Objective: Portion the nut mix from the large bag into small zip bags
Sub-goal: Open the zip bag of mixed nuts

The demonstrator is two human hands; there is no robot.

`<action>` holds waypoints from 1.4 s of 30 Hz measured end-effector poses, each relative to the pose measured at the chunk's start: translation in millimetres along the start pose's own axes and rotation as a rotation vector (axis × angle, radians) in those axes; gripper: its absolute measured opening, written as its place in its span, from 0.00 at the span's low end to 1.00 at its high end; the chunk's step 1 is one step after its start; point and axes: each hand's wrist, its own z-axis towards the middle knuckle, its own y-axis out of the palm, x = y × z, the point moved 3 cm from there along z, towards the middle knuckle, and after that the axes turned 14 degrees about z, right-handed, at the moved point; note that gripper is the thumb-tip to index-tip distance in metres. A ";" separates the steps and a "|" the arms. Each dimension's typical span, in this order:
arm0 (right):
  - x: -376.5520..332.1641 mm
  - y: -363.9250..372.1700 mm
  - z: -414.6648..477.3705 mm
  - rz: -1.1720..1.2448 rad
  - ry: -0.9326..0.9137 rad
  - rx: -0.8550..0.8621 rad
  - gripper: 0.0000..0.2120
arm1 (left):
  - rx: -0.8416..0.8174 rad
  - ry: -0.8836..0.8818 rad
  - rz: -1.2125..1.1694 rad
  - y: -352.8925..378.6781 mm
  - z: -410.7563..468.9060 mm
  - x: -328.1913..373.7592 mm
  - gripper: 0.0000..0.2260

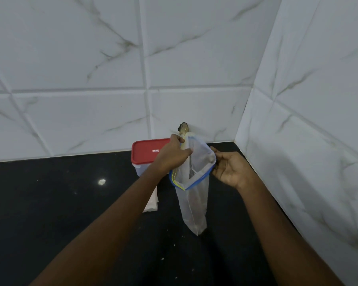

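Note:
A clear small zip bag (193, 205) with a blue and yellow zip strip hangs upright above the black counter (50, 203), its mouth held wide. My left hand (173, 154) grips the far left rim of the mouth. My right hand (228, 169) pinches the right rim. Something pale with a dark tip (183, 129) sticks up behind my left hand; I cannot tell what it is. The bag looks nearly empty. The large nut bag is not clearly in view.
A clear plastic container with a red lid (148, 153) stands against the tiled back wall, partly behind my left hand. A white flat piece (152, 203) lies on the counter under my left forearm. A tiled side wall (298, 162) closes the right. Crumbs dot the counter.

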 end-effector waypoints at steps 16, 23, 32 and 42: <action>-31.3 28.3 10.5 -1.575 -0.620 0.139 0.13 | -0.332 0.057 -0.099 -18.4 20.9 3.3 0.12; -28.6 40.5 8.7 -1.552 -0.634 0.079 0.12 | -0.042 0.087 0.061 -11.4 29.9 4.4 0.17; -16.7 48.7 6.6 -1.638 -0.711 0.016 0.09 | -0.357 0.033 -0.278 -15.4 23.7 3.8 0.10; -10.9 13.9 21.5 -0.737 -0.050 -0.111 0.10 | -0.479 -0.276 -0.676 -6.0 14.0 -12.8 0.10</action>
